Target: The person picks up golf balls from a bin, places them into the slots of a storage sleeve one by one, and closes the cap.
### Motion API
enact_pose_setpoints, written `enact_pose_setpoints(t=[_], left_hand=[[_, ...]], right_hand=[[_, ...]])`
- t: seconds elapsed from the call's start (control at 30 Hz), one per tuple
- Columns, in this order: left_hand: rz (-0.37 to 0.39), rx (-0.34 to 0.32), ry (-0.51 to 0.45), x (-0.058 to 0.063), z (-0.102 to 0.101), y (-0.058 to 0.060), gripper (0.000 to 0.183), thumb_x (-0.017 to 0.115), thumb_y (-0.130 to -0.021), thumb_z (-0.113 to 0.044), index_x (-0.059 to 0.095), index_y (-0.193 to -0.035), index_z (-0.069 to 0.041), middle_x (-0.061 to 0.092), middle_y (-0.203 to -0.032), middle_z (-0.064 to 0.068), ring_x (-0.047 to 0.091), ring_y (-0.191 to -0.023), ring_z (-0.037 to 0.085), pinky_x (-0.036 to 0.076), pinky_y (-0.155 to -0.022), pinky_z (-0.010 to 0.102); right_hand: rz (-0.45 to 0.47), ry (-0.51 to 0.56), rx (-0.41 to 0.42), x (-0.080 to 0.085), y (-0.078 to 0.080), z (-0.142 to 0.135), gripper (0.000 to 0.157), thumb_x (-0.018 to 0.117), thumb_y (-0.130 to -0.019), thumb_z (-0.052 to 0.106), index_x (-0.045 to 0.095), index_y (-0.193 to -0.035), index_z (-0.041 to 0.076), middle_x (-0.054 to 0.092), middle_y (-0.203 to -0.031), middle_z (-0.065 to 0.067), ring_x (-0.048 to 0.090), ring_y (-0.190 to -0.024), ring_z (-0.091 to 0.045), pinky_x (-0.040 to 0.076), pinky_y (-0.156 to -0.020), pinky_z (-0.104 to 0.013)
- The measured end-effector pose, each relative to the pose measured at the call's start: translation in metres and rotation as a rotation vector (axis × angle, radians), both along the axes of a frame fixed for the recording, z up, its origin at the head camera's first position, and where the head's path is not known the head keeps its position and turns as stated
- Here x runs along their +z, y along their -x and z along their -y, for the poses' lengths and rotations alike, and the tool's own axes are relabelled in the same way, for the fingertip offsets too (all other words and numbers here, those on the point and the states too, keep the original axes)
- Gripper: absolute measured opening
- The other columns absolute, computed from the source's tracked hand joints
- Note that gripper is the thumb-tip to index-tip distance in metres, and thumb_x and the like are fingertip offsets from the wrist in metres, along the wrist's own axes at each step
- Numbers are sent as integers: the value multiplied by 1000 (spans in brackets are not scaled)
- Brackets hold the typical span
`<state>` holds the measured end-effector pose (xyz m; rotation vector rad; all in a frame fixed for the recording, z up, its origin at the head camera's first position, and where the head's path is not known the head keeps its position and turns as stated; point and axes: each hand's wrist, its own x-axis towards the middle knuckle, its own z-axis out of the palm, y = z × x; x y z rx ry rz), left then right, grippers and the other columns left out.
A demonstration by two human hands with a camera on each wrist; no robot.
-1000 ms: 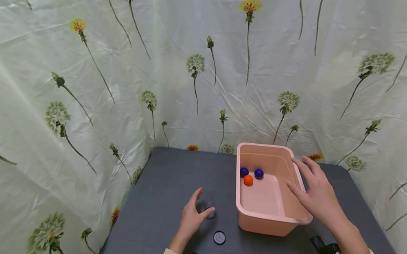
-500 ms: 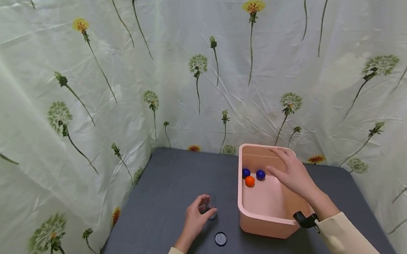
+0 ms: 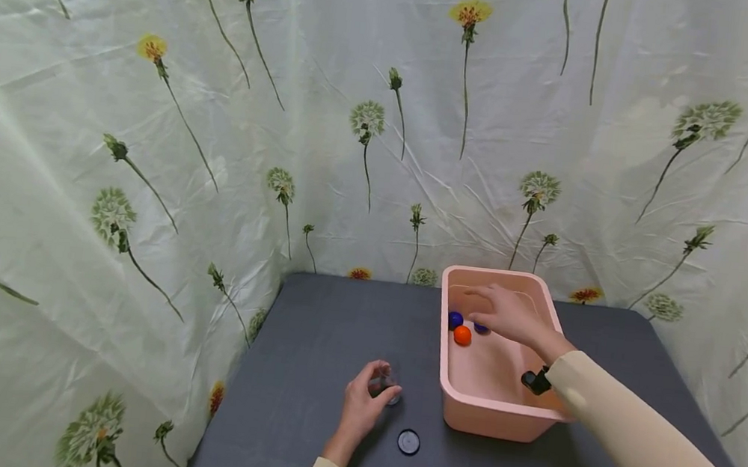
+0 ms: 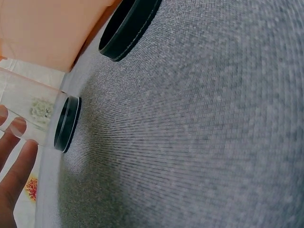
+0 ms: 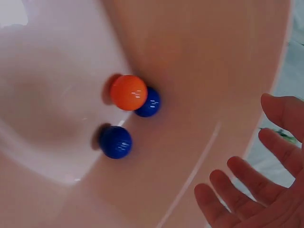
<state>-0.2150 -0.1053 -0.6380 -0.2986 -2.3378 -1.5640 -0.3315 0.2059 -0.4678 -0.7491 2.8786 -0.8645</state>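
My left hand [image 3: 360, 410] grips a clear plastic cylinder [image 4: 35, 102] that stands on a dark base on the grey tabletop, fingers and thumb around its wall. My right hand [image 3: 506, 315] reaches over the pink bin [image 3: 487, 425], fingers apart and holding nothing. Below it, in the bin's far left corner, lie an orange ball [image 3: 462, 335] and two blue balls. One blue ball [image 3: 455, 320] sits against the wall, partly behind the orange one in the right wrist view. The second blue ball [image 5: 115, 142] is partly covered by my right hand in the head view.
A round black lid [image 3: 409, 441] lies on the grey tabletop [image 3: 324, 326] between my left hand and the bin's near side. A flower-printed curtain [image 3: 332, 109] hangs behind and along the left of the table.
My right hand has moved left from beyond the bin's right rim and lowered over the balls. My left hand has closed its fingers around the clear cylinder.
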Motion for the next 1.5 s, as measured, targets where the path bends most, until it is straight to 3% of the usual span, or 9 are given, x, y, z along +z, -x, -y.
enact_pose_setpoints(t=[0.1,0.17,0.23,0.4,0.57,0.73,1.03,1.27,1.5], left_hand=[[1,13,4,0,0,0,45,82,-86,-29,64,-123,-9,69,-113,5,64,-105,13,55,-87,40],[1,12,0,0,1,0,46,82,-86,-28,64,-123,-9,69,-114,5,64,-106,13,55,-87,40],[2,10,-4,0,1,0,45,82,-85,-26,64,-123,-9,68,-113,4,64,-105,14,55,-87,41],[6,11,-10,1,0,-1,44,83,-85,-23,64,-122,-10,68,-113,1,64,-105,13,55,-87,43],[25,7,-15,-1,0,-2,42,83,-85,-25,65,-121,-14,69,-113,1,64,-106,12,55,-87,42],[43,12,-23,0,1,-4,41,82,-85,-32,64,-120,-21,69,-114,0,63,-107,13,55,-88,41],[47,-9,-29,0,-1,-3,48,81,-86,-32,63,-125,-10,69,-117,7,63,-109,14,54,-89,43],[40,-21,-46,1,-4,-4,43,80,-87,-29,64,-124,-14,68,-118,10,64,-110,16,53,-89,45],[38,-8,-55,1,-2,-4,46,81,-87,-31,64,-125,-11,69,-117,10,64,-109,17,53,-89,47]], right_hand=[[90,43,48,-9,12,5,54,69,-95,19,53,-145,6,64,-120,-24,64,-101,-36,51,-86,-53],[146,67,77,-16,18,8,52,69,-94,13,54,-143,2,66,-111,-24,65,-82,-31,54,-74,-45],[168,64,97,-23,24,9,50,69,-92,7,56,-140,0,67,-105,-23,64,-74,-30,54,-69,-41],[121,-28,126,-40,34,9,42,71,-87,2,63,-128,-4,67,-117,-22,64,-99,-38,53,-86,-49],[199,-125,130,-56,38,8,36,74,-85,6,69,-121,1,68,-102,-16,59,-85,-29,52,-78,-43],[202,-156,139,-71,42,10,34,75,-82,4,71,-116,4,66,-96,-11,55,-84,-25,47,-75,-38],[199,-209,163,-72,46,18,26,79,-76,0,73,-101,6,66,-90,-12,56,-77,-23,51,-73,-36],[405,-289,99,-81,43,16,29,86,-76,7,74,-101,14,59,-87,-5,54,-75,-21,52,-59,-31],[402,-303,87,-77,37,17,30,88,-74,6,75,-100,14,58,-88,-4,53,-81,-23,53,-62,-32]])
